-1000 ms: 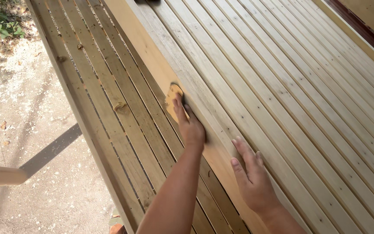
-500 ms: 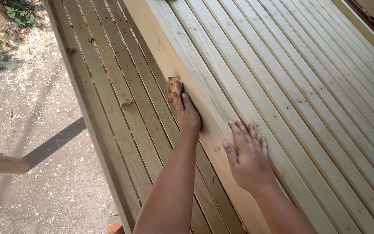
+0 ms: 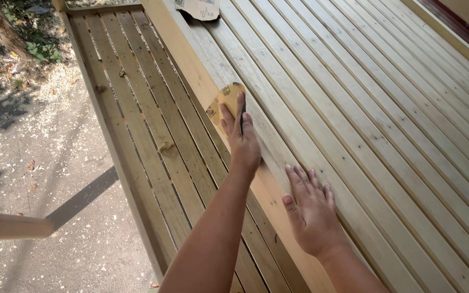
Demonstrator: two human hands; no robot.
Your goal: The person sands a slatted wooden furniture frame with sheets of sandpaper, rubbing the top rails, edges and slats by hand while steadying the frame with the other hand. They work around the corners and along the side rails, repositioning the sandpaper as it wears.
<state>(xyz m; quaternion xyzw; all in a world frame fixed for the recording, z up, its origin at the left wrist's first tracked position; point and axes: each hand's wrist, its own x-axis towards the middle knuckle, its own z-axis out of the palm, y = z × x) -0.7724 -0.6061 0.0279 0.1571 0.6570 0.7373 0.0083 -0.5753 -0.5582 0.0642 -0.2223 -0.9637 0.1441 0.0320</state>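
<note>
1. The tan, folded sheet of sandpaper lies pressed on the broad, pale wooden rail that runs along the edge of the slatted top.
2. My left hand has its grip closed on that sandpaper: my fingers lie along its top, pressing it flat to the rail, and my thumb comes up along its right edge.
3. My right hand lies lower down, just beside the same rail. Its grip is open, holding nothing, with the palm down and the fingers spread across the nearest slats.
4. The two hands are near each other but apart, the left further up the rail than the right.
5. The big panel of light, narrow wooden slats fills the right side of the view, with thin gaps between the boards.
6. Left of the rail sits a lower, darker slatted frame, with small curls of wood debris on it.
7. A piece of brown cardboard rests at the top end of the rail.
8. Beyond the frame is sunlit gravel ground, with a round, pale wooden pole poking in from the left.
</note>
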